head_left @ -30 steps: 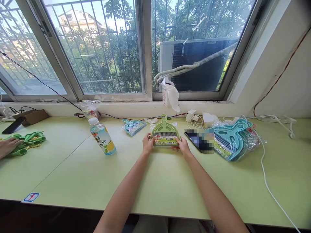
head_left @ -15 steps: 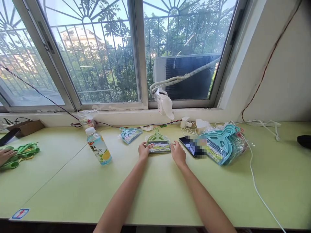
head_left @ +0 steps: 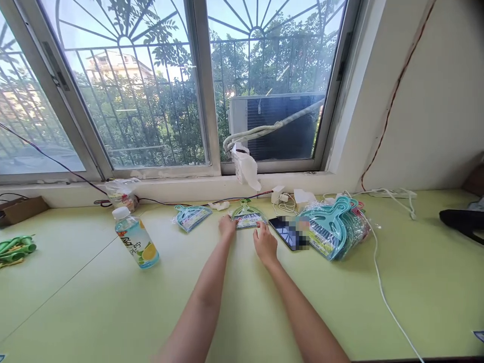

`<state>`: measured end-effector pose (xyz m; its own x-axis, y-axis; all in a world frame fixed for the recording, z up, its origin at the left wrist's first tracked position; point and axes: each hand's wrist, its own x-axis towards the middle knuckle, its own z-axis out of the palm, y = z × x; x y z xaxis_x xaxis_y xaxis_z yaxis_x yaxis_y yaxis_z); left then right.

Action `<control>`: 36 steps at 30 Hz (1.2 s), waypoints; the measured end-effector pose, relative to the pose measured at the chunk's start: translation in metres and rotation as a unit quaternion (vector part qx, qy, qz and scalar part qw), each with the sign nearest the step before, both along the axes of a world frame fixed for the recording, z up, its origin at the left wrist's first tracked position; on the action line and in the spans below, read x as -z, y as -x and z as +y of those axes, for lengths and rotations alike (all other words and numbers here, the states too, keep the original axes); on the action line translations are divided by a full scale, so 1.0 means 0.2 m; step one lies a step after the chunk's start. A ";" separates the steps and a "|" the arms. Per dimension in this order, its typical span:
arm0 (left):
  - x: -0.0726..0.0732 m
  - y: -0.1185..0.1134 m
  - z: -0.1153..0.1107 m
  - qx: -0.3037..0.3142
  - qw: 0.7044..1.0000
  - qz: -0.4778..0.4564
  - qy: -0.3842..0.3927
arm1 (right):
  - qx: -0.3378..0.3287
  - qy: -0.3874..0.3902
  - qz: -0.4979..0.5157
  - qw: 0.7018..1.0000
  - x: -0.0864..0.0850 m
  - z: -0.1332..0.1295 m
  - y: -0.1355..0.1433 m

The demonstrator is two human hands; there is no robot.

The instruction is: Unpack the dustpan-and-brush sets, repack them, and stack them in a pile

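A green dustpan-and-brush set (head_left: pixel 247 219) in clear wrapping lies on the pale green table (head_left: pixel 242 302), its handle toward the window. My left hand (head_left: pixel 227 227) is at its left edge, with the fingers bent against it; the fingertips are too small to make out fully. At its lower right edge is my right hand (head_left: pixel 264 243), fingers partly spread and touching or very near the wrapping. To the left lies a blue wrapped set (head_left: pixel 192 217). A black phone (head_left: pixel 285 233) sits right of my right hand, beside a pile of wrapped blue sets (head_left: pixel 335 227).
A bottle (head_left: pixel 136 239) with a lemon label stands at the left. Green pieces (head_left: pixel 17 249) lie at the far left, near a brown box (head_left: pixel 24 210). A white cable (head_left: pixel 378 272) runs down the right side. A plastic bag (head_left: pixel 123 192) sits by the sill.
The view has shifted to the right. The green set is farther from me, toward the window, with both hands near it. A person's hand at the far left has left the view.
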<state>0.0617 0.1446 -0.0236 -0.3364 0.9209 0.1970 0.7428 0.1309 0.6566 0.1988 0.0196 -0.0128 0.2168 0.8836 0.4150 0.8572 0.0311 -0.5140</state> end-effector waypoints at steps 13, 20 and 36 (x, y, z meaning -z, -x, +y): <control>-0.12 0.12 -0.04 -0.119 0.982 0.057 -0.135 | -0.018 0.001 -0.013 1.000 0.03 0.01 0.01; -0.11 0.30 -0.24 0.202 0.926 0.221 -0.230 | -0.072 -0.016 -0.047 0.996 0.08 0.02 0.02; 0.12 -0.05 -0.20 0.321 0.913 0.222 -0.121 | -0.176 0.029 -0.136 0.974 0.18 0.25 -0.01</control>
<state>0.0720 0.1052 -0.0480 0.4193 0.8119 0.4061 0.8157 -0.5333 0.2240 0.2014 0.0690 -0.0498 -0.2157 0.9071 0.3615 0.9031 0.3261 -0.2793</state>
